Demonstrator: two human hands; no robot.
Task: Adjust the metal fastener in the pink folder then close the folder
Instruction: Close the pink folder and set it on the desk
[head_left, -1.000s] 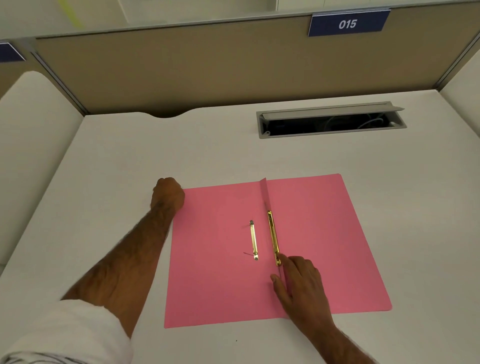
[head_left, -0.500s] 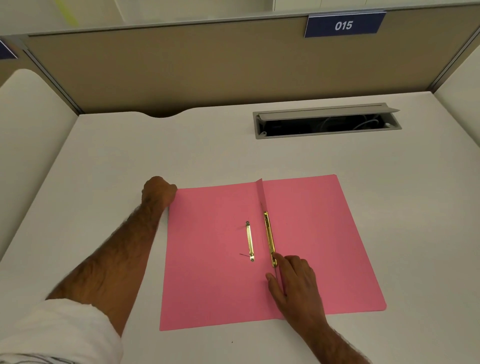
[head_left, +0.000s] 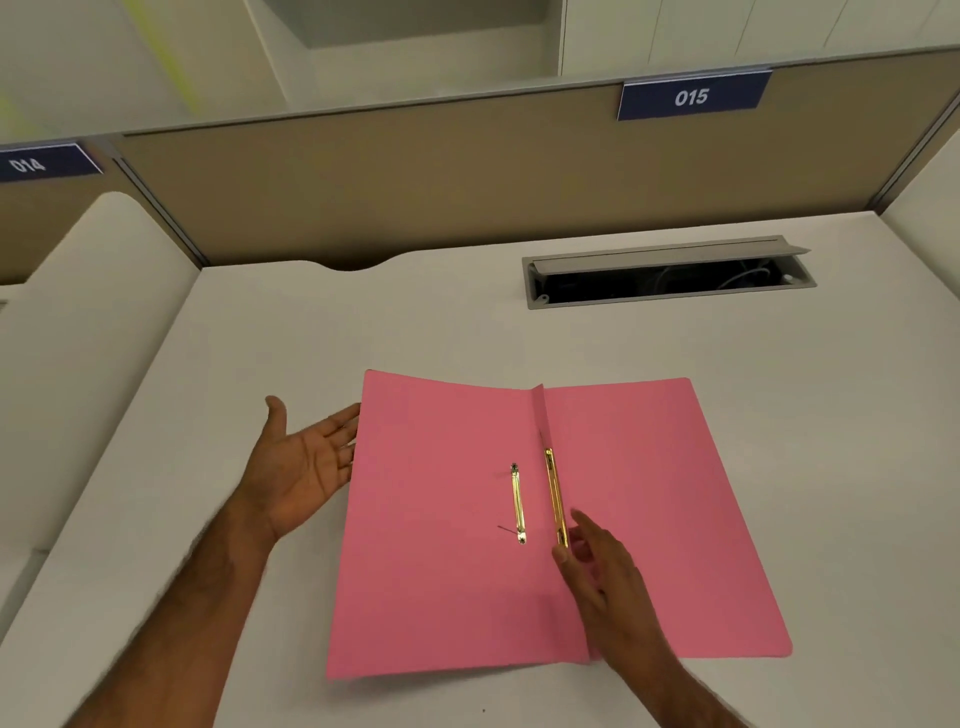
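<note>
The open left hand (head_left: 306, 462) cups the pink folder (head_left: 441, 571) edge to flip it shut, while the loosely open right hand (head_left: 602, 566) steadies the spine beside the metal fastener (head_left: 555, 496).

Plain pink folder (head_left: 441, 571), gold-coloured metal fastener (head_left: 555, 496), off-white desk (head_left: 311, 322), seemingly navy number plates (head_left: 693, 96)
</note>
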